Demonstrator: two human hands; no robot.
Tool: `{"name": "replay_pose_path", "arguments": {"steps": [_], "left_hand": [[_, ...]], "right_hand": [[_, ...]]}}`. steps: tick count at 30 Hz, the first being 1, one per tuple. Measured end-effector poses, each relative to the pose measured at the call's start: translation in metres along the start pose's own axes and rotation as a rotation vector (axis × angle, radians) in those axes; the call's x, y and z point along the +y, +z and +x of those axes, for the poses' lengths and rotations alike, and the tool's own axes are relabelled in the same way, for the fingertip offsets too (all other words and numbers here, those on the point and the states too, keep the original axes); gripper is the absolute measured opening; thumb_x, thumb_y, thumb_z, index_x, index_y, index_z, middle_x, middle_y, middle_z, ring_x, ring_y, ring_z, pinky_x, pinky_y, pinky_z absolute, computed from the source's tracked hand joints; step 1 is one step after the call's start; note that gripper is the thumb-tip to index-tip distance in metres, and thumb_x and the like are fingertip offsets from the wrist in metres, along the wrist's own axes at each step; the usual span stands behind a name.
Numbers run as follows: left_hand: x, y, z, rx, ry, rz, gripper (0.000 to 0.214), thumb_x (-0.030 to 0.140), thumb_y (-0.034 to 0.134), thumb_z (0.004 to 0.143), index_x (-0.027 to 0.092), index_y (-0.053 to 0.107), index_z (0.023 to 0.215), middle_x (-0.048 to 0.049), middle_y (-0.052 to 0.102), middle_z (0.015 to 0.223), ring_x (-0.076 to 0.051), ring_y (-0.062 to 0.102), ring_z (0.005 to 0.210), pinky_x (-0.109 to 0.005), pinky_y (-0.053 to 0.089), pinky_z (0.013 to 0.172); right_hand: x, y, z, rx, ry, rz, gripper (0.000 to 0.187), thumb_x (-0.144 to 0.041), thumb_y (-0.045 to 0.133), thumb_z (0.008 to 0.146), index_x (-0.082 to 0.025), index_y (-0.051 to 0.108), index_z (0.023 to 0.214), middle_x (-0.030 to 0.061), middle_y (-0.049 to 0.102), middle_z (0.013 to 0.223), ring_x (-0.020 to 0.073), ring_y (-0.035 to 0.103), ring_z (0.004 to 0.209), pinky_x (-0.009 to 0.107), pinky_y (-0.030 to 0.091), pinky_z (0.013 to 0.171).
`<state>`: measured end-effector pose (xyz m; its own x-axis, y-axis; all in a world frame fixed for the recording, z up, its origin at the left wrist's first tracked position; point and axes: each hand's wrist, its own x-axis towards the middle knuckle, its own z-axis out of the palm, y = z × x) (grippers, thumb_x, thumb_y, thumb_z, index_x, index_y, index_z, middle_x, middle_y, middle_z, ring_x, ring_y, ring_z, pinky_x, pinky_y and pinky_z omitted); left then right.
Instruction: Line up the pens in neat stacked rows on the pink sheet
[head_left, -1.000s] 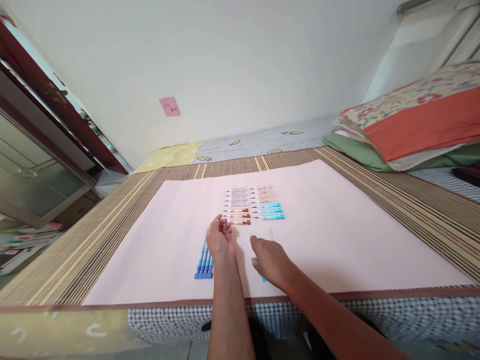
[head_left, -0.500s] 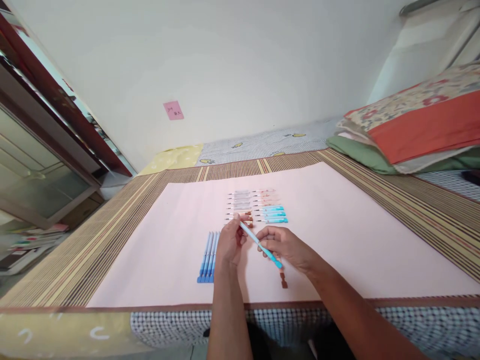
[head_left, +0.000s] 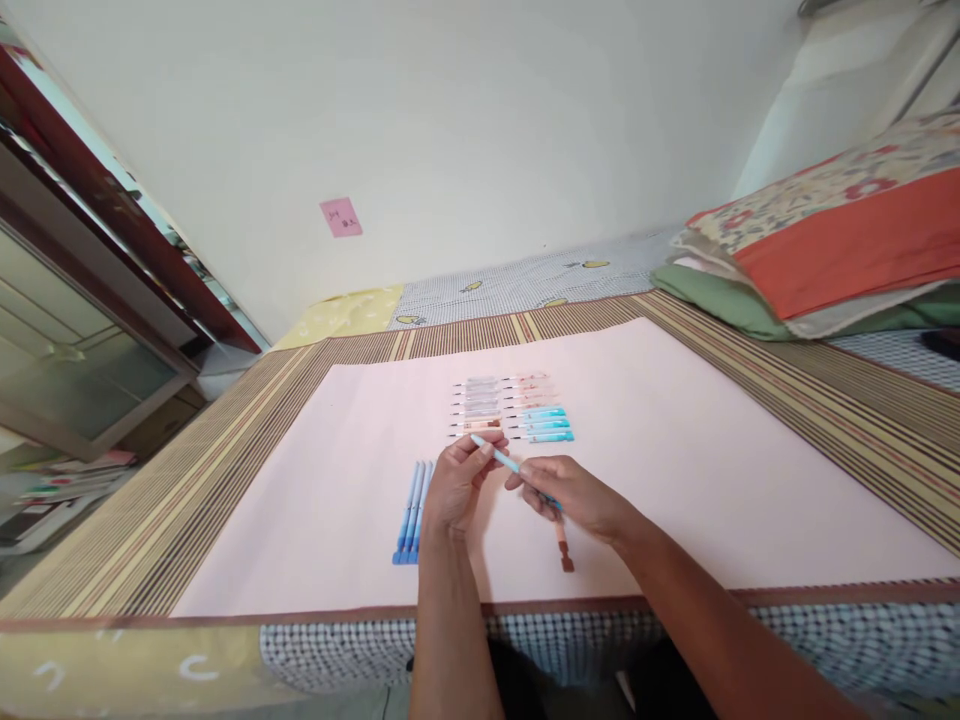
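Note:
My right hand (head_left: 574, 495) is closed round a light blue pen (head_left: 504, 461) held slantwise above a pale pink sheet (head_left: 675, 480). My left hand (head_left: 461, 480) pinches the pen's far tip, fingers curled. Just beyond the hands lie two neat rows of pens (head_left: 514, 408), clear, brown, peach and turquoise. Several blue pens (head_left: 412, 512) lie side by side left of my left hand. A brown pen (head_left: 562, 545) lies on the sheet under my right wrist.
The sheet covers a striped woven mat (head_left: 187, 470) on a bed. Folded blankets and a pillow (head_left: 832, 240) are stacked at the right. A pink note (head_left: 340, 216) is stuck on the wall. A glass cabinet (head_left: 82, 330) stands at the left.
My right hand picked the light blue pen up from the sheet and raised it. My left hand came over and gripped its tip. The brown pen came into view under my right wrist.

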<state>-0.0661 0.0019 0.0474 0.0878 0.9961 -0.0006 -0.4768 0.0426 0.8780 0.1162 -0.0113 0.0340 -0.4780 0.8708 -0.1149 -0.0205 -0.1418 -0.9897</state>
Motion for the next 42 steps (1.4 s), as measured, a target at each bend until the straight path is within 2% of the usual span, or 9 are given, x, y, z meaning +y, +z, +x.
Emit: {"name": "replay_pose_path", "arguments": {"steps": [4,8,14,22,25,29,34,38,42], "left_hand": [[0.002,0.001,-0.002,-0.033,-0.037,-0.008,0.044,0.034,0.094,0.065,0.011,0.079,0.101,-0.0161,0.08,0.096,-0.024,0.075,0.085,-0.036,0.057,0.084],[0.0,0.001,0.0,0.011,-0.034,-0.003,0.046,0.037,0.094,0.065,0.011,0.077,0.099,-0.015,0.08,0.092,-0.025,0.076,0.084,-0.035,0.057,0.079],[-0.008,0.004,0.003,0.047,0.01,0.008,0.042,0.041,0.092,0.066,0.014,0.077,0.094,-0.011,0.081,0.09,-0.022,0.076,0.081,-0.028,0.056,0.073],[-0.019,0.004,0.012,0.252,0.015,0.129,0.045,0.053,0.09,0.065,0.013,0.072,0.077,-0.0047,0.074,0.068,-0.009,0.064,0.054,-0.019,0.042,0.054],[-0.016,0.007,0.011,0.207,0.009,0.066,0.053,0.061,0.084,0.07,0.013,0.075,0.091,-0.0075,0.076,0.076,-0.008,0.06,0.052,-0.018,0.036,0.049],[-0.007,0.011,0.006,0.064,0.037,-0.026,0.05,0.047,0.087,0.071,0.013,0.076,0.106,-0.0143,0.079,0.1,-0.01,0.064,0.065,-0.019,0.041,0.055],[-0.012,0.008,0.011,0.151,0.075,0.005,0.039,0.043,0.093,0.062,0.013,0.071,0.076,-0.0083,0.077,0.077,-0.009,0.06,0.057,-0.019,0.038,0.052],[-0.02,0.006,0.015,0.235,0.089,0.0,0.048,0.048,0.093,0.062,0.017,0.056,0.061,0.0017,0.062,0.051,-0.007,0.053,0.047,-0.019,0.032,0.048],[-0.016,0.01,0.011,0.133,0.061,-0.034,0.045,0.055,0.084,0.073,0.015,0.073,0.092,-0.0075,0.077,0.085,-0.012,0.064,0.065,-0.021,0.04,0.055]], "right_hand": [[0.001,0.0,0.001,0.007,-0.064,-0.046,0.054,-0.068,0.061,0.087,-0.014,0.068,0.089,-0.0059,0.043,0.057,0.0087,0.035,0.052,0.026,0.025,0.052],[0.002,0.0,0.004,0.088,-0.136,-0.133,0.048,-0.062,0.059,0.09,-0.015,0.069,0.083,-0.0053,0.04,0.056,0.0099,0.034,0.053,0.027,0.026,0.052],[-0.003,0.0,0.002,0.177,-0.245,-0.323,0.038,-0.05,0.051,0.094,-0.018,0.069,0.081,-0.0003,0.051,0.066,0.0134,0.044,0.06,0.028,0.034,0.057],[0.001,0.016,-0.004,0.342,-0.346,-0.636,0.03,-0.044,0.046,0.1,-0.022,0.061,0.086,-0.0029,0.052,0.065,0.015,0.048,0.06,0.029,0.033,0.062],[0.004,0.013,-0.001,0.392,-0.362,-0.635,0.03,-0.046,0.048,0.1,-0.022,0.059,0.085,-0.0031,0.054,0.067,0.0148,0.048,0.062,0.029,0.035,0.063],[0.007,0.003,0.002,0.413,-0.338,-0.611,0.027,-0.044,0.05,0.097,-0.022,0.056,0.082,-0.0032,0.054,0.068,0.0154,0.049,0.064,0.029,0.036,0.065],[0.008,0.006,-0.001,0.412,-0.365,-0.646,0.026,-0.041,0.05,0.098,-0.023,0.053,0.08,-0.0042,0.05,0.065,0.0144,0.046,0.062,0.028,0.034,0.063],[0.009,0.012,-0.003,0.408,-0.417,-0.73,0.031,-0.042,0.046,0.102,-0.022,0.051,0.078,-0.0036,0.048,0.067,0.0141,0.044,0.062,0.028,0.034,0.064],[0.009,0.007,0.0,0.407,-0.428,-0.691,0.028,-0.042,0.047,0.102,-0.022,0.061,0.087,-0.0023,0.056,0.072,0.015,0.05,0.066,0.028,0.037,0.066]]}}
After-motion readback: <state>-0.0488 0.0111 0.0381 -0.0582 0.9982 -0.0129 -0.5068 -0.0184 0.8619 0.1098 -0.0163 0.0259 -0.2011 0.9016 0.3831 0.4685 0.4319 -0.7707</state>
